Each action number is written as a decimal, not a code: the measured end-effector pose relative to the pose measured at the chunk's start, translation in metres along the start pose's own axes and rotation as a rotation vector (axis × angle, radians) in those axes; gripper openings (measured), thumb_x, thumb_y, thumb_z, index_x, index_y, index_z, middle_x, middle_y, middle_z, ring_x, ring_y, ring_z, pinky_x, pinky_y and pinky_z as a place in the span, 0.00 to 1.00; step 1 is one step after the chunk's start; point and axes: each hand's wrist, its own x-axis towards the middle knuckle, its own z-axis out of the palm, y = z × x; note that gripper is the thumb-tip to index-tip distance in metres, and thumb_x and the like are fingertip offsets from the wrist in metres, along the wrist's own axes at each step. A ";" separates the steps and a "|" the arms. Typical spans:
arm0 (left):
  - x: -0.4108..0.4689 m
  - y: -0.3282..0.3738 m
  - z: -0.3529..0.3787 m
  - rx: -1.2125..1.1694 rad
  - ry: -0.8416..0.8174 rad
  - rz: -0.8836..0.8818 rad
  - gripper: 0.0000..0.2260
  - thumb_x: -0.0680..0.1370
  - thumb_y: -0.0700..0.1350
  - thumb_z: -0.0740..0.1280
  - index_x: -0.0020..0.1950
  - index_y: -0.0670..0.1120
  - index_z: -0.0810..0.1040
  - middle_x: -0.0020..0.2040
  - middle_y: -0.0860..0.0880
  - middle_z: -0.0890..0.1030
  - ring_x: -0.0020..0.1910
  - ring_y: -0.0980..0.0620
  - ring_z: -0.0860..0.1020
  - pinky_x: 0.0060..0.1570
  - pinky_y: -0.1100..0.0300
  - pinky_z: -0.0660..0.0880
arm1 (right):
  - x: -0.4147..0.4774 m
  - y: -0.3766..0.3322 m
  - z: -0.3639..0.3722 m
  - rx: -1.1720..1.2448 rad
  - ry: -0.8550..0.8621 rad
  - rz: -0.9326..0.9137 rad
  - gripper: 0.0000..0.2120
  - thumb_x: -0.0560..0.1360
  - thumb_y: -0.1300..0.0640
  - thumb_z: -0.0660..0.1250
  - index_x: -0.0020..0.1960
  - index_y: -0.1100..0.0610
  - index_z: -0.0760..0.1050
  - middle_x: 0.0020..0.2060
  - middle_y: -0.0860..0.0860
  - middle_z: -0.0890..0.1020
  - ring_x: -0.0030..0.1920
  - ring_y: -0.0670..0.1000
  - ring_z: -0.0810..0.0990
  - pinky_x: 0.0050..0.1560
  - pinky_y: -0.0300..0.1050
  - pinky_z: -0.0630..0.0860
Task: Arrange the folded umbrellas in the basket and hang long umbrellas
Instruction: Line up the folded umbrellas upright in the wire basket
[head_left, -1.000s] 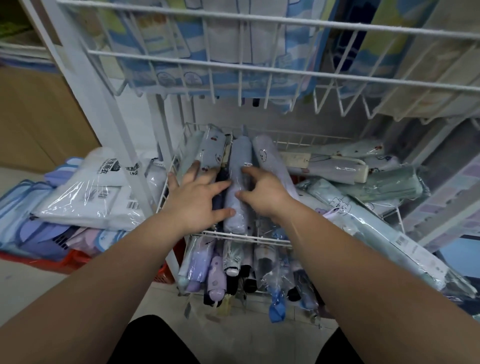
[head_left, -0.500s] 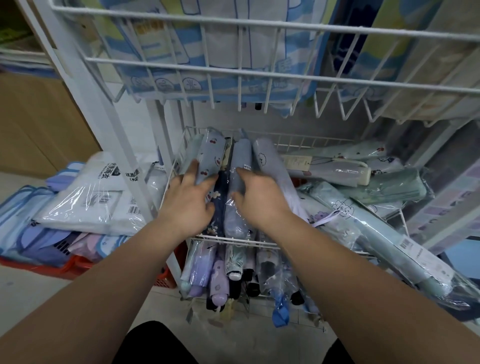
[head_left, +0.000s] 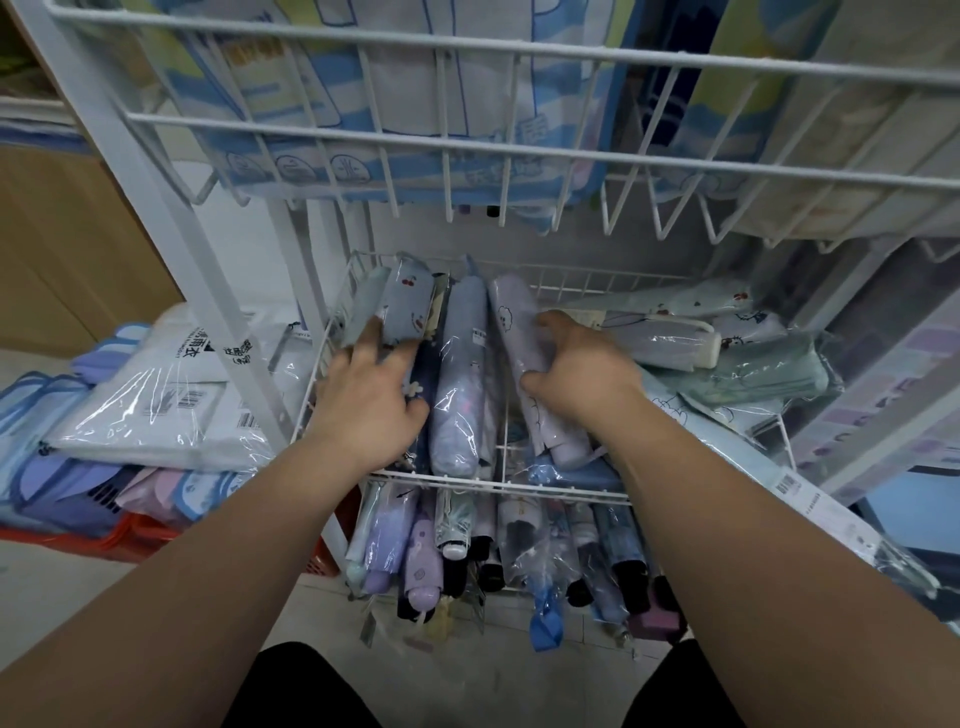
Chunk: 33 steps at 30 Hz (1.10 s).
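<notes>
Fingers (head_left: 558, 325) round lilac umbrella (head_left: 511, 318); "雨衣" packet (head_left: 156, 400)

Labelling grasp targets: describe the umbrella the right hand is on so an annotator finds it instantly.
Look in the white wire basket under the upper rack. The right hand grips the pale lilac umbrella, which lies front to back just right of the blue-grey umbrella. In that row it alone is lilac, with a small outline cartoon near its far end.
</notes>
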 end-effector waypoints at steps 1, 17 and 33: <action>-0.001 -0.001 -0.001 -0.016 -0.009 -0.008 0.31 0.76 0.52 0.66 0.79 0.56 0.62 0.81 0.43 0.53 0.75 0.34 0.59 0.74 0.45 0.61 | 0.002 0.001 -0.002 0.085 0.006 0.014 0.31 0.71 0.49 0.71 0.72 0.45 0.66 0.62 0.50 0.81 0.59 0.56 0.80 0.55 0.44 0.76; -0.016 -0.018 -0.015 -0.354 0.225 -0.086 0.26 0.79 0.39 0.63 0.78 0.50 0.67 0.69 0.38 0.71 0.68 0.38 0.71 0.68 0.51 0.67 | 0.004 -0.079 0.044 0.737 0.144 -0.012 0.19 0.73 0.53 0.73 0.63 0.47 0.76 0.39 0.46 0.80 0.43 0.52 0.83 0.45 0.44 0.79; -0.015 -0.028 -0.020 -0.138 0.083 -0.037 0.26 0.80 0.49 0.62 0.78 0.53 0.65 0.80 0.37 0.57 0.75 0.33 0.62 0.73 0.44 0.63 | 0.001 -0.085 0.055 0.133 0.038 -0.230 0.30 0.74 0.34 0.65 0.73 0.44 0.69 0.59 0.56 0.76 0.60 0.60 0.77 0.58 0.49 0.75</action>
